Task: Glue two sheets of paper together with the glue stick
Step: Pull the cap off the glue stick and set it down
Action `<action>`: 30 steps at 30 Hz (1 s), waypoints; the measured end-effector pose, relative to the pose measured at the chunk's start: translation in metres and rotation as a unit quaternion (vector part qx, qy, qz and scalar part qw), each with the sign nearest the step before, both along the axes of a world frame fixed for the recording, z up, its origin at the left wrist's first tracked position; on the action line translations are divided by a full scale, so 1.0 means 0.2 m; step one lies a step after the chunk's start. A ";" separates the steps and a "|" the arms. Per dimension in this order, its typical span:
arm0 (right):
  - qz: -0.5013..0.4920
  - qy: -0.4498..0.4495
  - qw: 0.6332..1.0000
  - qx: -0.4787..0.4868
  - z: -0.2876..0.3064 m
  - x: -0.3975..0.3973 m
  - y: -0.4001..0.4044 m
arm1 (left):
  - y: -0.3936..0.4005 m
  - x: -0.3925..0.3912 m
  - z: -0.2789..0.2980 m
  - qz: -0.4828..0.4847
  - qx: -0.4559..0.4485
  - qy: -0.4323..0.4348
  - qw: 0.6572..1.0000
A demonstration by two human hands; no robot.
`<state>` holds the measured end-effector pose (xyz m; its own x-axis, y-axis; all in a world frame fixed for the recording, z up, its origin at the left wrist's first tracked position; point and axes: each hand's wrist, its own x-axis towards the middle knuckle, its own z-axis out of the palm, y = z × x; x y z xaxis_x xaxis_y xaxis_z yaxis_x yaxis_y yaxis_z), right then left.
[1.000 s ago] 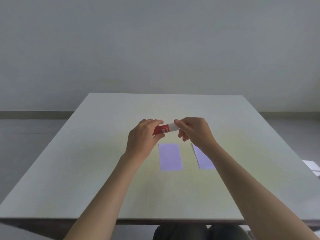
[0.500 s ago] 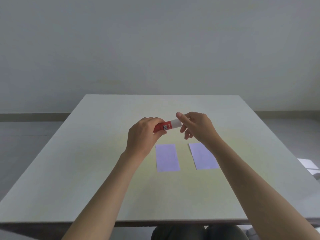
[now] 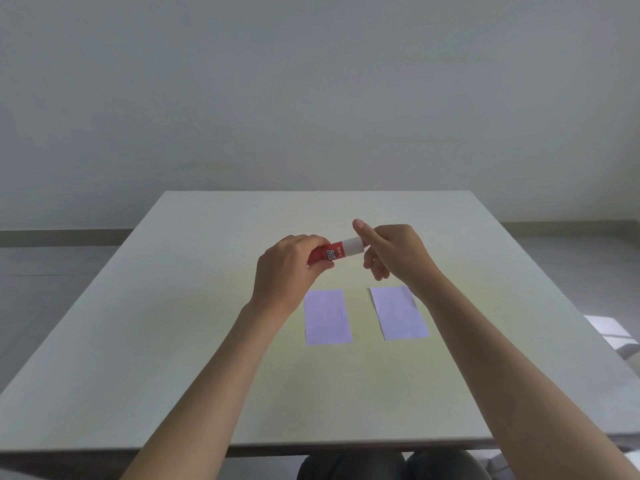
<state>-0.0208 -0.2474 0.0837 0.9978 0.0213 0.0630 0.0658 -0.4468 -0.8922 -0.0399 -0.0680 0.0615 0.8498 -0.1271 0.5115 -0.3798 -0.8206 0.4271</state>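
A red glue stick (image 3: 329, 254) with a white cap (image 3: 353, 245) is held level above the table, a little beyond the two papers. My left hand (image 3: 289, 268) grips its red body. My right hand (image 3: 394, 252) meets the capped end: the thumb points up against the cap and the other fingers curl loosely below it. Two pale lilac sheets lie flat side by side below the hands, the left sheet (image 3: 327, 317) and the right sheet (image 3: 398, 313), with a gap between them. My right wrist hides the right sheet's far right corner.
The pale table (image 3: 173, 323) reaches to a far edge in front of a plain grey wall. White boxes (image 3: 614, 336) sit on the floor past the table's right edge. My knees show under the near edge.
Both hands have lifted the glue stick slightly farther from the papers. My right thumb has risen from a flat pinch on the cap to pointing upward, and the right sheet is more exposed.
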 end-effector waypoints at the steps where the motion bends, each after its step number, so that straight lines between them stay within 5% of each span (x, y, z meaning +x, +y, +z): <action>1: -0.001 0.000 1.000 -0.008 0.00 0.00 0.00 | 0.00 0.00 0.00 0.000 0.000 -0.001 1.000; 16: 0.066 -0.032 0.997 0.003 0.01 0.08 -0.05 | 0.00 0.04 -0.01 0.002 -0.031 0.018 0.999; 21: -0.043 -0.104 0.994 0.009 0.05 0.23 -0.19 | 0.02 0.07 -0.03 0.005 -0.081 0.037 0.996; 25: -0.155 -0.124 0.974 -0.111 -0.08 0.37 -0.36 | 0.03 0.09 -0.07 -0.017 -0.157 0.076 0.985; 30: -0.152 -0.027 0.958 -0.242 -0.40 0.39 -0.52 | 0.03 0.11 -0.11 -0.045 -0.238 0.094 0.966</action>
<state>0.0576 -0.3507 0.0027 0.9579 -0.2302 0.1718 -0.0924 -0.8133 -0.5744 -0.0184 -0.0614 0.0386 0.9297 0.0066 0.3683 -0.3201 -0.4807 0.8164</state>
